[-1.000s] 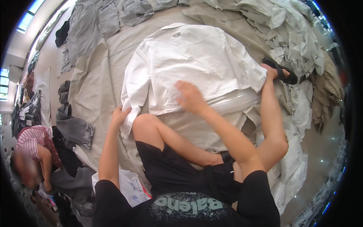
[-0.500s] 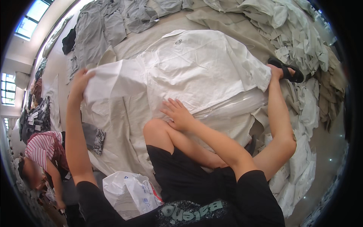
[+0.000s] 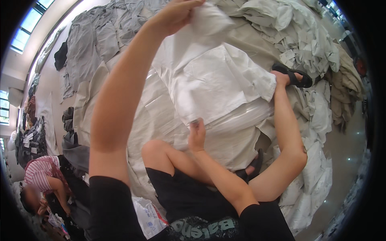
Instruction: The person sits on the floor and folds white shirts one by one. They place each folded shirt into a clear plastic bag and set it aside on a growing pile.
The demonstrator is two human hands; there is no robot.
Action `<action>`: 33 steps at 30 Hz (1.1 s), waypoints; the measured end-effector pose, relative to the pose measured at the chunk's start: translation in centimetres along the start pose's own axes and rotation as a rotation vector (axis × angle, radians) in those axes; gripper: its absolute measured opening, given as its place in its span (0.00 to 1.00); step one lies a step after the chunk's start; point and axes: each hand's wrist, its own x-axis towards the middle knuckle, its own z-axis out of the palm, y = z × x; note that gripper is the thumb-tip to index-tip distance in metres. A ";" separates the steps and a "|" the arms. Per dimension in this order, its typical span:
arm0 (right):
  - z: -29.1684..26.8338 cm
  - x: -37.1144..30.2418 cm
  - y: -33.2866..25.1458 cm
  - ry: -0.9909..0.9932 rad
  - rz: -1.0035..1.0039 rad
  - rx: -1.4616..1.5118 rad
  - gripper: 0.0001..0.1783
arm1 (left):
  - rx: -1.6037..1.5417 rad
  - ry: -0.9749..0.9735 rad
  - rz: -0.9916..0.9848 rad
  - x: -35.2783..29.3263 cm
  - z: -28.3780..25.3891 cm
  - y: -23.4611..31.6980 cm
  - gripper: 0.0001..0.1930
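A white shirt [image 3: 217, 80] is spread in front of my legs, over a layer of beige cloth [image 3: 148, 108]. My left hand [image 3: 175, 17] is raised over its far side, closed on a bunched, motion-blurred part of the shirt. That part hangs from the fingers and hides the shirt's far edge. Close to my bent knee, my right hand [image 3: 197, 134] pinches the shirt's near lower corner between thumb and fingers. The shirt's right end lies against my sandalled foot [image 3: 295, 75].
Grey garments [image 3: 90, 44] are heaped at the far left, white garments [image 3: 293, 36] along the right. A plastic bag [image 3: 148, 217] lies by my hip. At the lower left a co-worker in a striped top [image 3: 42, 172] bends over dark clothes.
My left hand has swung from the far left up and across to the right, carrying part of the shirt. My right hand has gone from lying flat to pinching the shirt's lower corner.
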 end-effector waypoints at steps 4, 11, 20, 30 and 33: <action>-3.3 1.8 2.2 0.277 0.348 0.372 0.10 | 0.633 0.349 0.096 0.7 -0.7 -8.6 0.23; -7.5 5.4 -2.9 -0.180 0.854 -0.229 0.18 | 1.408 0.639 -0.135 -13.1 -11.1 -28.5 0.28; -15.5 35.7 -8.2 0.543 -0.411 -1.116 0.49 | 1.614 0.613 -0.100 -10.5 -11.5 -31.5 0.33; -20.7 46.3 -12.6 0.213 0.358 0.245 0.27 | 1.620 0.424 -0.133 -10.4 -11.0 -32.6 0.40; -13.3 37.4 -22.9 -0.394 0.210 0.274 0.28 | 1.527 0.373 -0.353 -10.4 -11.5 -29.6 0.39</action>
